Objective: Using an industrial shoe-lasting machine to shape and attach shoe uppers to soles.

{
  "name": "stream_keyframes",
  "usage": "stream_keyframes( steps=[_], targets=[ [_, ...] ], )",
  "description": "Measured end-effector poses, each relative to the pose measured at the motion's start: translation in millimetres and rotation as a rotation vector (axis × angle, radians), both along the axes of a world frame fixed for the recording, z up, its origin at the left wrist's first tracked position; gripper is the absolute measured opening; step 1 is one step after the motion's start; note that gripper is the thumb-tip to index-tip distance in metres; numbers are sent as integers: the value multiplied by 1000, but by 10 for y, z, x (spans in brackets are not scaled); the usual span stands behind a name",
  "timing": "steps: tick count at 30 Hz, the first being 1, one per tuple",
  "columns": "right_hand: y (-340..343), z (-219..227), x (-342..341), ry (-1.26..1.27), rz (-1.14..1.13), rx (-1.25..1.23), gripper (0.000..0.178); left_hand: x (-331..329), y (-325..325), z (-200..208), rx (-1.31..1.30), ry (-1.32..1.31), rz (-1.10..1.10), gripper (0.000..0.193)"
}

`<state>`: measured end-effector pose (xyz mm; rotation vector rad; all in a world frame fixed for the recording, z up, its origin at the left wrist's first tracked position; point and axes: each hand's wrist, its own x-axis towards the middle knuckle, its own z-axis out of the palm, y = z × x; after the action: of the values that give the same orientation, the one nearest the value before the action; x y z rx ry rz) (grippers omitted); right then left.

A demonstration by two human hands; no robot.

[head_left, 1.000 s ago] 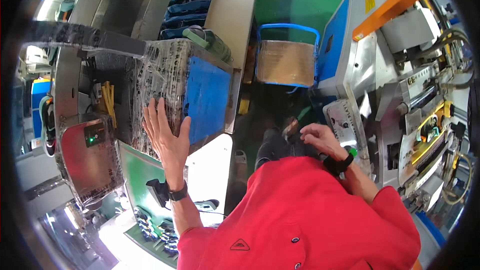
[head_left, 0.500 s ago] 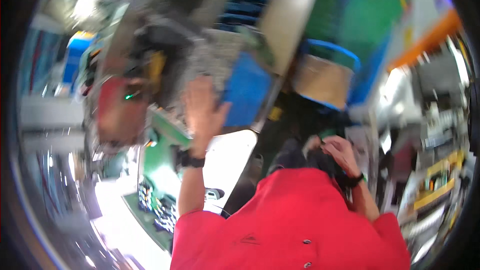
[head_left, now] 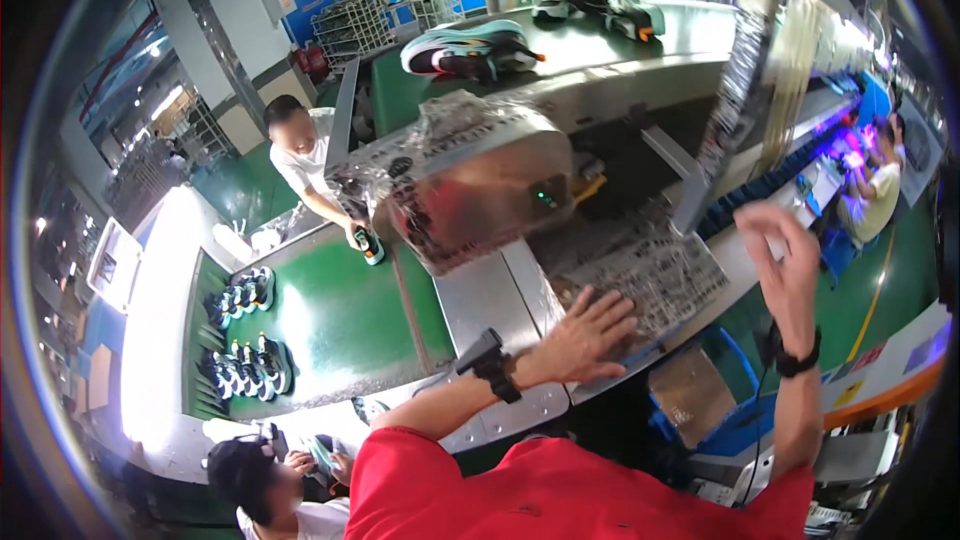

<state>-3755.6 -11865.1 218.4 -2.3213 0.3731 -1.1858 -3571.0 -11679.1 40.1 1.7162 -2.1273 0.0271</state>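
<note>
Well to the left of the red box (head_left: 480, 202), two rows of shoes (head_left: 248, 370) are set out on a green belt (head_left: 345, 335). Down and to the left of the red box, a pale shoe (head_left: 322, 452) is held by a co-worker in a dark cap (head_left: 238, 475). Just left of the red box, a dark shoe (head_left: 370, 248) is gripped on the green belt by a co-worker in white (head_left: 300, 160). Beyond the red box, a pale blue shoe (head_left: 465, 48) is carried on an upper belt (head_left: 690, 40), with more dark shoes (head_left: 600, 2) set farther right along it. The red box itself is covered in clear plastic, and a small green light (head_left: 544, 197) is shown on its dark panel.

To the right of the red box and nearer the body, the wrapped case (head_left: 665, 275) is seen. The left hand (head_left: 595, 332) is laid over its near left edge, palm down, with fingers spread; how hard it is pressed cannot be told. A dark watch (head_left: 488, 368) is worn on that wrist. Lower right of the red box, a blue-framed chair (head_left: 692, 395) is partly seen. Well right of the red box, the right hand (head_left: 788, 258) is raised, its fingers loosely bent and parted from the thumb; a black band (head_left: 798, 356) is worn at its wrist. Farthest right of the red box, a seated person (head_left: 875, 195) is lit by violet light.
</note>
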Motion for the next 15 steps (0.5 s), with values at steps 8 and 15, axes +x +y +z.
stream_keyframes(
  steps=[8,15],
  targets=[
    [-30,977,2905,291,223,-713,50,68,-12,-124,-147,190,-30,75],
    [-75,817,4559,498,198,-798,92,143,27,-391,-207,428,-200,64]
  ],
)
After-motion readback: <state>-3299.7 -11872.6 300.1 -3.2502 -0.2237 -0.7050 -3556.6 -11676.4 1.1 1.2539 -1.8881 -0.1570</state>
